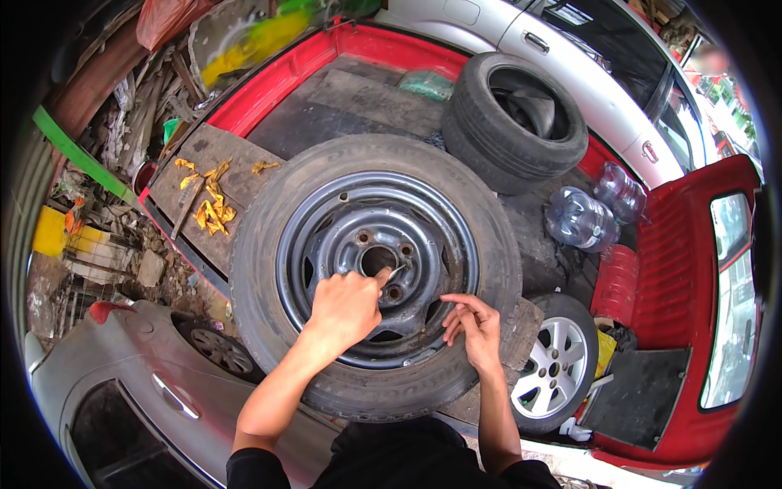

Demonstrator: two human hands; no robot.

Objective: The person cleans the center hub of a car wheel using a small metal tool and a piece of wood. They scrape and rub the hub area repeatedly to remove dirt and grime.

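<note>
A tyre (204, 269) mounted on a dark steel wheel rim (326, 213) lies flat in front of me. My left hand (346, 306) is closed over the rim's centre, its thumb side by the hub hole (378, 260). A thin, light metal piece (399, 269) shows at its fingertips, close to the bolt holes; what kind it is I cannot make out. My right hand (474, 326) hovers over the rim's right edge, index finger stretched and the others loosely bent, with nothing visible in it. Whether its fingertips touch the rim is unclear.
Beyond the wheel, loose tyres (513, 122) stand in a red truck bed (399, 45). Plastic bottles (582, 218) and an alloy wheel (554, 367) lie to the right. Yellow scraps (213, 204) litter the board at left. Grey (147, 350) and silver (505, 41) cars flank the bed.
</note>
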